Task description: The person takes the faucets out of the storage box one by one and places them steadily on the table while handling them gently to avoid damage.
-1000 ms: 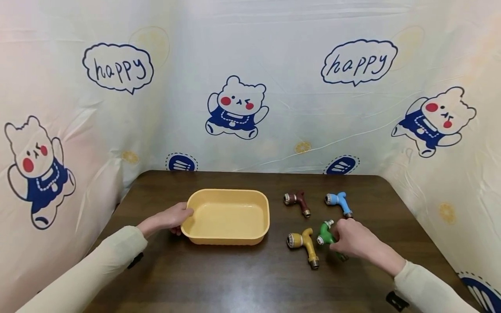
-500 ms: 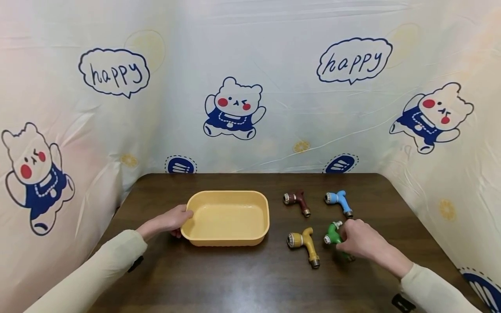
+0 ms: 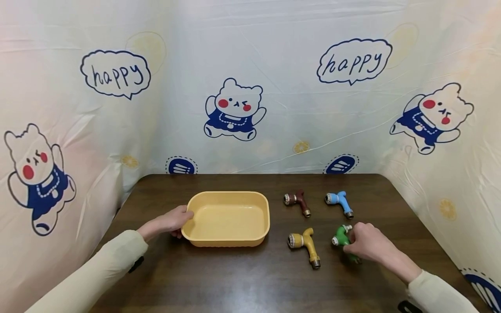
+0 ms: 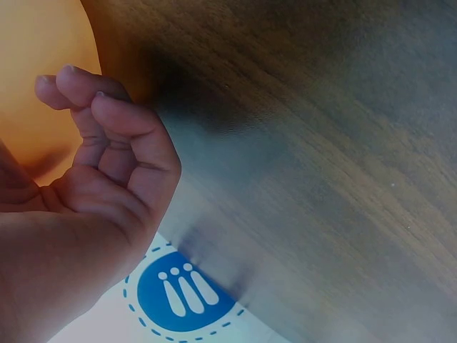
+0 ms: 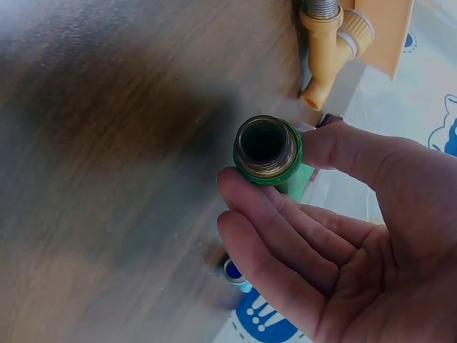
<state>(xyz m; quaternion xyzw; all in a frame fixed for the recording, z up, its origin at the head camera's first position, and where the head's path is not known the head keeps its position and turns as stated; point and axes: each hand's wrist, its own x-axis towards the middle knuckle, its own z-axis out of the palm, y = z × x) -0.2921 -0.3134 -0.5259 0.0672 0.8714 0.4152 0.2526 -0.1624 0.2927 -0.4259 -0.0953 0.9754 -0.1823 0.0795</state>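
A yellow rectangular tub (image 3: 227,222) stands left of centre on the table, and my left hand (image 3: 174,220) grips its left end, thumb over the rim and fingers curled outside. The left wrist view shows those fingers (image 4: 132,118) bent against the tub's wall (image 4: 43,64). My right hand (image 3: 369,243) pinches a green faucet (image 3: 342,237) between thumb and fingers, at the right of the table. In the right wrist view the faucet's threaded metal end (image 5: 264,146) faces the camera; the hand hides part of its body.
A yellow faucet (image 3: 307,245) lies just left of the green one. Behind them lie a dark red faucet (image 3: 299,201) and a blue faucet (image 3: 340,202). A printed curtain (image 3: 293,108) surrounds the brown table (image 3: 219,278) at the back and sides.
My right hand has moved the green faucet to the right, away from the yellow faucet. The left hand keeps its grip on the tub, which stays in place.
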